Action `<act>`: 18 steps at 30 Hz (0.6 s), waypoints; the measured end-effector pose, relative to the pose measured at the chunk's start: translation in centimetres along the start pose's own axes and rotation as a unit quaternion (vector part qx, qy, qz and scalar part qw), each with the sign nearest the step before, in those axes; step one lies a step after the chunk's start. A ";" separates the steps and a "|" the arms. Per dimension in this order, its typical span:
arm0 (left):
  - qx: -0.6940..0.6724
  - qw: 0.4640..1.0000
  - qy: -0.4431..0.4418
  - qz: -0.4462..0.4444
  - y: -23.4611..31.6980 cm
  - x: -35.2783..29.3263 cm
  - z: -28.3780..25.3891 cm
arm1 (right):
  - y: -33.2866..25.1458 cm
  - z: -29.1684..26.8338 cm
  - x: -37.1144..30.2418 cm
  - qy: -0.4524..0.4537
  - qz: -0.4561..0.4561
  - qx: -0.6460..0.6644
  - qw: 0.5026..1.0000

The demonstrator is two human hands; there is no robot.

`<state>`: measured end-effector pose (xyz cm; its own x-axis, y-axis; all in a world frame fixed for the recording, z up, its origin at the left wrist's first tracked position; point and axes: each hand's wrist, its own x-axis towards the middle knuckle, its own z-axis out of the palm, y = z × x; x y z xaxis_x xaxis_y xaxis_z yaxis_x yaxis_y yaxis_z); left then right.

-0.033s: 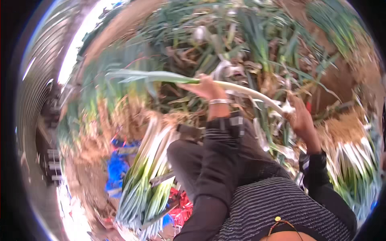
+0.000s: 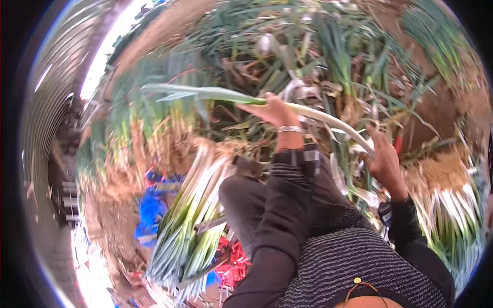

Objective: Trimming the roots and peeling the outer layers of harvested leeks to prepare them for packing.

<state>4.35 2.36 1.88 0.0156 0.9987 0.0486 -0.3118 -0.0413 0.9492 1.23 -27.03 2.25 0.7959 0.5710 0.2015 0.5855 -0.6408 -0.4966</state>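
Note:
A single long leek (image 2: 331, 119) stretches across in front of me, its green leaves to the left and its white shank bending down to the right. My left hand (image 2: 275, 110) is closed around it where green turns to white. At the white lower end, the fingers of my right hand (image 2: 384, 159) are closed on it, hiding the tip. Just beyond that hand shows a small red thing (image 2: 398, 142), too blurred to name. Loose leeks and leaf scraps (image 2: 251, 74) lie beneath and beyond the held leek.
To my left, trimmed leeks (image 2: 192, 210) rest across a wooden rack, near blue plastic (image 2: 150, 213) and red strips (image 2: 233, 264). Untrimmed leeks with roots (image 2: 159, 133) stand at the far left. Another row of clean leeks (image 2: 449, 210) lies to my right.
My right hand has shifted slightly on the leek's white end, which it now covers more. My left hand keeps its hold. The whole view has moved a little.

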 end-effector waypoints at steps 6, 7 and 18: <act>-0.018 0.997 -0.012 0.070 8.1 1.3 -2.0 | -2.5 4.2 -0.1 0.056 -0.078 -0.121 0.988; 0.035 0.996 -0.015 0.078 10.5 1.6 -2.9 | -3.1 4.4 0.5 0.062 -0.096 -0.099 0.988; 0.025 0.928 0.087 0.361 26.1 13.0 -23.4 | -20.5 7.0 10.1 0.098 -0.389 -0.020 0.916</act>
<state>-25.80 15.00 20.01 -0.3347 0.7003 0.6305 -0.1375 -0.6982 0.7025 -3.83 -4.57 8.54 0.1446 0.7628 0.6303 0.9893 -0.0989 -0.1073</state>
